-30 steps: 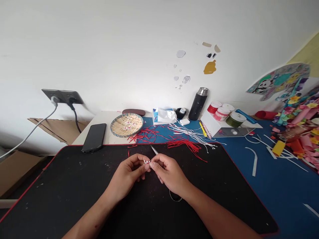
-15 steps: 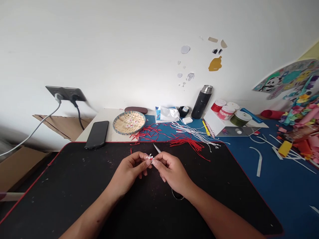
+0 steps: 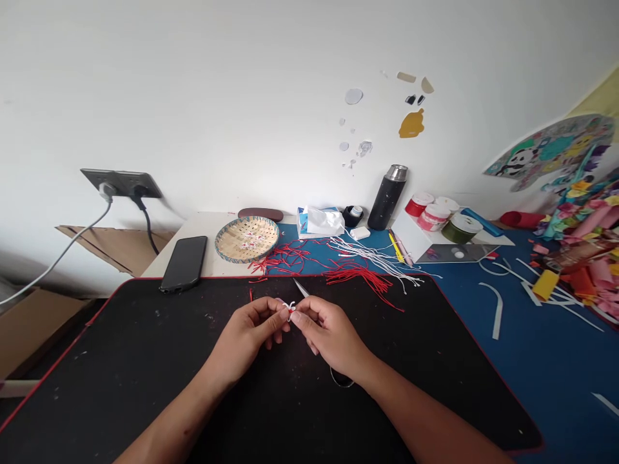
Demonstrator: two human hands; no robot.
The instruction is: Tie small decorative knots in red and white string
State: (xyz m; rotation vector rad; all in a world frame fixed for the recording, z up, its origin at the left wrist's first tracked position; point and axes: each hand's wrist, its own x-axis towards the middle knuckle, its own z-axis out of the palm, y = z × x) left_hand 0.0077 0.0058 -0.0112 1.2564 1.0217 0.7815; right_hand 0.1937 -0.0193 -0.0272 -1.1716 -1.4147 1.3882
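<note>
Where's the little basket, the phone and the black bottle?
basket (image 3: 227,253), head view, its woven front wall.
phone (image 3: 184,262), head view, middle of its screen.
black bottle (image 3: 385,203), head view, its dark body.

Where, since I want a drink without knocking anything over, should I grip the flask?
Grip the flask round its black body, about mid-height, coming from the front. It stands upright near the wall, a plain cylinder taller than the pot and jars flanking it, so that part is clear. Free a hand first: the left hand and right hand both pinch a white knot.

Matt black mat (image 3: 145,361), woven basket (image 3: 246,239)
</note>
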